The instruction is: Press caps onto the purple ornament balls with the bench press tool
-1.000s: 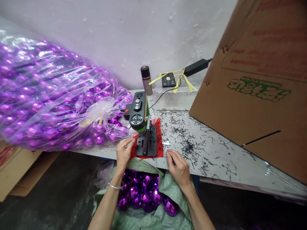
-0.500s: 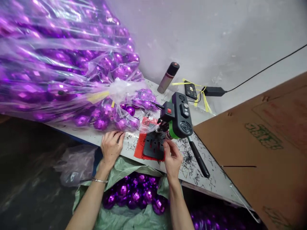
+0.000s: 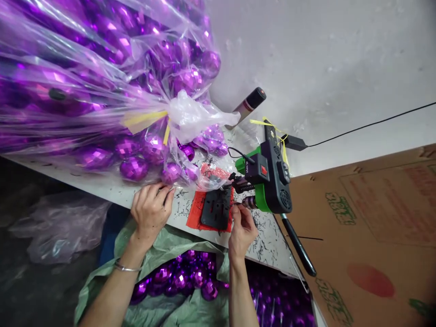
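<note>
Drill press [image 3: 279, 186] sits just beyond my right hand [image 3: 242, 234] and up a bit to its right, so that's the nearer hand. Closest to me is the green sack [image 3: 150, 315] of shiny purple balls [image 3: 180, 279]. The right thumb and fingertips are drawn in narrow right by the chuck [image 3: 250, 202]; can't tell if anything tiny is in them. Left hand [image 3: 148, 211] is half curled at the bench edge beside the clear bag [image 3: 190, 113], grip unclear from here. Black slotted plate [image 3: 216, 209] lies between the hands on red cloth [image 3: 195, 211]. The head's long axis runs roughly away from me, with the chuck sticking out left toward those fingertips. Label by the cable looks like "DC INPUT". Farther back: leaning can [image 3: 250, 103], adapter [image 3: 294, 142]. Carton's [image 3: 374, 227] green and red print? Can't read it.
</note>
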A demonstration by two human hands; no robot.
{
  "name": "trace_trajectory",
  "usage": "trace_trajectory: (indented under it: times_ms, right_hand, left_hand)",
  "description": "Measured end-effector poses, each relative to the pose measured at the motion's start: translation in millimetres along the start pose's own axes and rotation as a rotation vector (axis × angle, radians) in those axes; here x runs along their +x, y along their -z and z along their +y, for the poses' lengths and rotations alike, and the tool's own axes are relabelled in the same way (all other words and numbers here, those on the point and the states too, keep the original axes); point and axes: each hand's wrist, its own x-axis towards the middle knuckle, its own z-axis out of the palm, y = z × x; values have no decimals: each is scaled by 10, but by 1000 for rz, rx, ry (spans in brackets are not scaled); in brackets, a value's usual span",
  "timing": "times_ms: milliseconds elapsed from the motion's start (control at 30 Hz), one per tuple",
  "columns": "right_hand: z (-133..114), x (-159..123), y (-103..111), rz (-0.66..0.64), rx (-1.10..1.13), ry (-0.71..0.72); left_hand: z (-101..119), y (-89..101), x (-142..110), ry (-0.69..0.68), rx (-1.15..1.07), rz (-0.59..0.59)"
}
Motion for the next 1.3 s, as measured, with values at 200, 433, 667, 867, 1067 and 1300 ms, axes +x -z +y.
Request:
trace_trajectory:
  times_ms: [200, 433, 667, 867, 1067, 1300]
  right_hand:
    - [109, -78, -69, 123, -57, 36]
    - [128, -49, -139, 176, -109, 58]
    - [20, -64, -40, 103, -115, 20]
    - [40, -134, -50, 146, -72, -50]
    - [63, -130, -180, 235, 8, -73]
    - [76, -163, -143, 227, -2, -63]
  left_hand:
    - [-5, -4, -14, 23, -23, -21]
    - [-9, 2, -6, 22, -17, -32]
    - [-13, 1, -24, 40, -25, -45]
    - [-15, -4, -45, 82, -51, -74]
    - [-3, 16, 1, 34, -1, -48]
    - [-2, 21, 18, 12, 0, -25]
